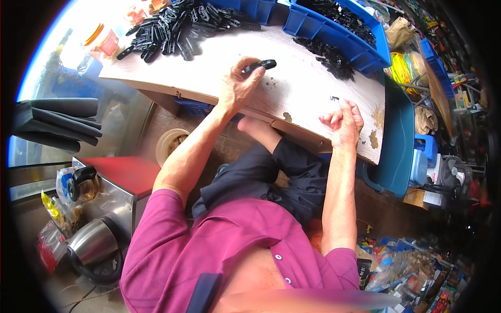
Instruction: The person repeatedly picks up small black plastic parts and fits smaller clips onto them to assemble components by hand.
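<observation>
In my left hand (pixel 240 86), thumb and fingers grip a black oblong plastic part (pixel 269 64) above the white worktop (pixel 209 73). My right hand (pixel 344 125) is over the worktop's right side, thumb and fingers curled together. Whether a small thing is pinched there I cannot make out. Close beyond those fingertips shows a tiny black piece (pixel 334 98); it seems to lie on the worktop. Similar black parts (pixel 167 31) are heaped at the far left. A loose pile of small black pieces (pixel 331 57) lies before a blue bin (pixel 336 39) full of more.
A teal tub (pixel 399 130) stands against the worktop's right end. At the left are a red-topped metal cabinet (pixel 122 169), a steel kettle (pixel 96 242) and a round bucket (pixel 166 143) on the floor. Clutter fills the right side. An orange-lidded jar (pixel 104 41) stands far left.
</observation>
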`<state>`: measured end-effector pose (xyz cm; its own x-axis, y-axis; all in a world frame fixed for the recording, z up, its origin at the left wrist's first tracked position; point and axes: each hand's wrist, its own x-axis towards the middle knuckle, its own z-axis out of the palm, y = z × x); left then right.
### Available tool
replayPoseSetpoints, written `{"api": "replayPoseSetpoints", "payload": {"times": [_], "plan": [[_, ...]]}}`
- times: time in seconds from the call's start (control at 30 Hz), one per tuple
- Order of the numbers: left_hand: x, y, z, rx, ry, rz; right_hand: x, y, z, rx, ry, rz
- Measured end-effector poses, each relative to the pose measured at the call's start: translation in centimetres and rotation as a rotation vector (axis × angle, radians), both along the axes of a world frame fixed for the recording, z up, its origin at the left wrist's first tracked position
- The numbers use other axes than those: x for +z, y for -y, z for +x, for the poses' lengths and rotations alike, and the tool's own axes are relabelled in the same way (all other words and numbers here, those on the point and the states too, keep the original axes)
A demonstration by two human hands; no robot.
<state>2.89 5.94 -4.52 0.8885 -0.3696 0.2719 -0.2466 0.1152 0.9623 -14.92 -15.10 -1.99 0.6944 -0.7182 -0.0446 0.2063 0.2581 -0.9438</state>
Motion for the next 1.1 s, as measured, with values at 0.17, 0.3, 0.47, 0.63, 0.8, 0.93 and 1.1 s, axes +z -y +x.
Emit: {"api": "replayPoseSetpoints", "payload": {"times": [0.17, 0.3, 0.47, 0.63, 0.8, 0.93, 1.1], "plan": [[0.8, 1.0, -0.8, 0.225, 0.586, 0.583, -0.1, -0.4, 0.3, 0.020, 0.005, -0.010], [2.7, 1.7, -0.7, -0.016, 0.683, 0.766, -0.2, -0.3, 0.1, 0.020, 0.014, 0.007], [3.4, 2.5, -0.8, -0.201, 0.661, 0.833, -0.3, -0.3, 0.0, 0.009, -0.003, -0.015], [3.0, 2.0, -0.8, -0.260, 0.743, 0.860, 0.0, -0.9, 0.1, -0.034, 0.013, 0.006], [1.4, 1.4, -1.6, -0.102, 0.858, 0.591, -0.3, -1.0, -0.3, -0.038, 0.032, 0.028], [1.7, 2.3, -4.4, -0.210, 0.231, 0.307, -0.1, -2.0, 0.3, 0.033, 0.070, 0.121], [3.4, 4.0, -6.8, -0.444, -0.357, -0.053, 1.2, -3.6, 0.9, 0.074, 0.181, 0.111]]}}
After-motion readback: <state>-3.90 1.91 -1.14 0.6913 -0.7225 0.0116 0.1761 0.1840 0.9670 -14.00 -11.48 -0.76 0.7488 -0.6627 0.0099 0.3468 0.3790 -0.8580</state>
